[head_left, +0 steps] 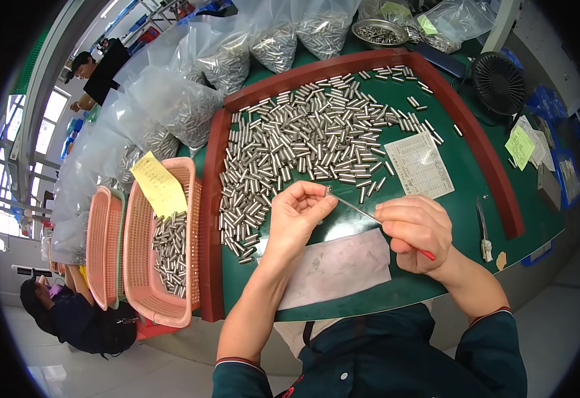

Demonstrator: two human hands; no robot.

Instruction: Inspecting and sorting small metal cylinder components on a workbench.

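Observation:
Between the thumb and forefinger of my left hand (295,217) is a small metal pin (329,190), mostly hidden by the fingertips. My right hand (417,231) is closed round a thin metal rod tool (357,209) with a red handle end; its exact kind cannot be made out. The rod's tip meets the pin at my left fingertips. Beneath both hands lies a stained pale cloth (343,268) on the green tabletop (422,285). Just beyond them spreads a large heap of short shiny metal pins (310,142).
A dark red wooden frame (482,142) borders the heap. Pink baskets (160,312) stand left, one holding pins and a yellow note. Bags of pins (227,60) line the back. A printed card (419,166), a knife-like tool (482,229) and a black fan (499,83) are rightward.

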